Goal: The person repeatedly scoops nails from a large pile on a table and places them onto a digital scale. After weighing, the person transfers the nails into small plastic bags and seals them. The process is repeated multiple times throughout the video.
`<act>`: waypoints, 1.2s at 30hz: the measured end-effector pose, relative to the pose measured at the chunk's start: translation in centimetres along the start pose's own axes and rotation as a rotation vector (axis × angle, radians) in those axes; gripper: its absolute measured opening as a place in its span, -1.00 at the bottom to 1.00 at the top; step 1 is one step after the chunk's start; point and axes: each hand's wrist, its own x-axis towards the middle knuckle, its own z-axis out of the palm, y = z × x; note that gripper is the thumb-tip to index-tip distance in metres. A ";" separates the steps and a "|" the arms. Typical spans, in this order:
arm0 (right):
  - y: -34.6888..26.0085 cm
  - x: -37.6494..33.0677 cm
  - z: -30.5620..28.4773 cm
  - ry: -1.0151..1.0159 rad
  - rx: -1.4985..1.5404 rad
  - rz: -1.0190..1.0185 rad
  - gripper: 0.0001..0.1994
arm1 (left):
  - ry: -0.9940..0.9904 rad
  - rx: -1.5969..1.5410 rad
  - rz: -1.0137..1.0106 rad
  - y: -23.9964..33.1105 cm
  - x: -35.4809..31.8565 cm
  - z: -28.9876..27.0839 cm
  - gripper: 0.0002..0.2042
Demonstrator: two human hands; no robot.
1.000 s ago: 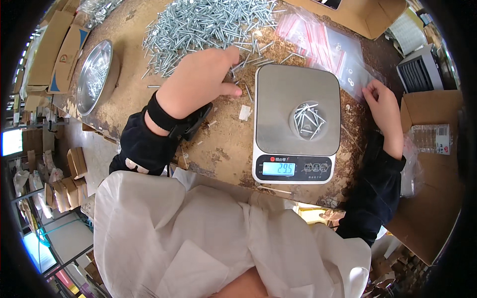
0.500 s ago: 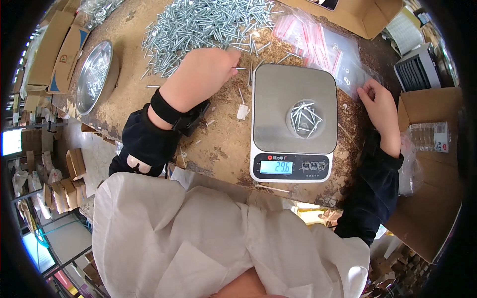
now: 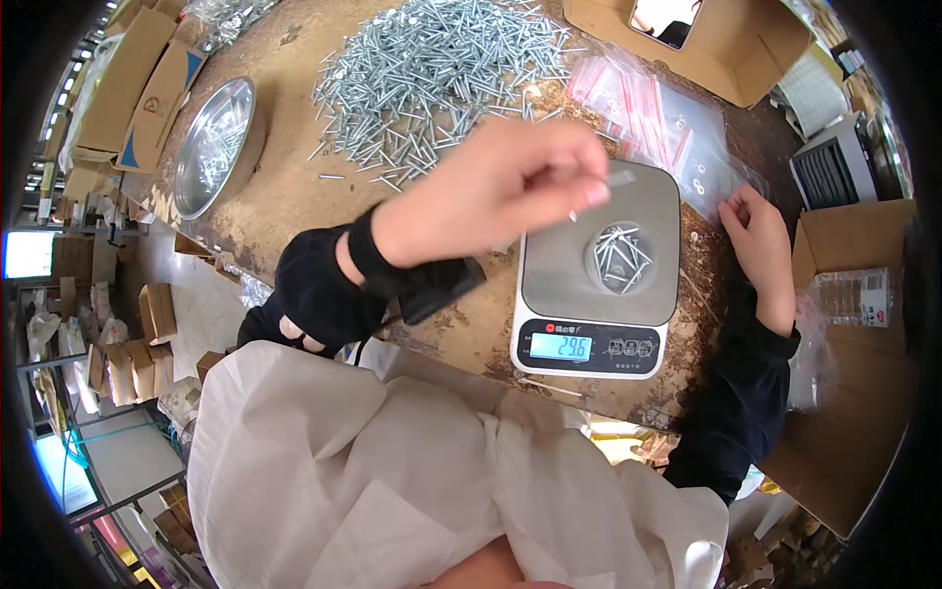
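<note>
My left hand point(image 3: 491, 191) hovers over the left part of the scale point(image 3: 559, 285), thumb and fingers pinched. A blurred, thin silver screw point(image 3: 621, 178) sticks out past the fingertips. On the scale's steel plate stands a small clear round cup point(image 3: 620, 257) with several silver screws in it. At the scale's right, my right hand point(image 3: 758, 236) rests with curled fingers at the edge of a clear zip bag point(image 3: 708, 182), seemingly pinching it. Small white rings show inside the bags. A large heap of silver screws point(image 3: 442, 79) lies beyond my left hand.
A metal bowl point(image 3: 245, 157) with clear packets stands at the left, beside a cardboard box point(image 3: 162, 103). Red-striped zip bags point(image 3: 628, 103) lie behind the scale. An open carton point(image 3: 746, 49) holding a phone point(image 3: 667, 18) is at the back; another box point(image 3: 844, 393) stands right.
My left hand has moved from the heap's near edge rightward and nearer, over the scale, carrying a screw. My right hand stays by the bag. The whole view has shifted slightly.
</note>
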 end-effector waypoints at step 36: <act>0.0 0.3 -0.3 0.160 0.190 0.011 -0.79 | -0.200 0.498 -0.145 -2.6 -2.2 -3.3 -0.63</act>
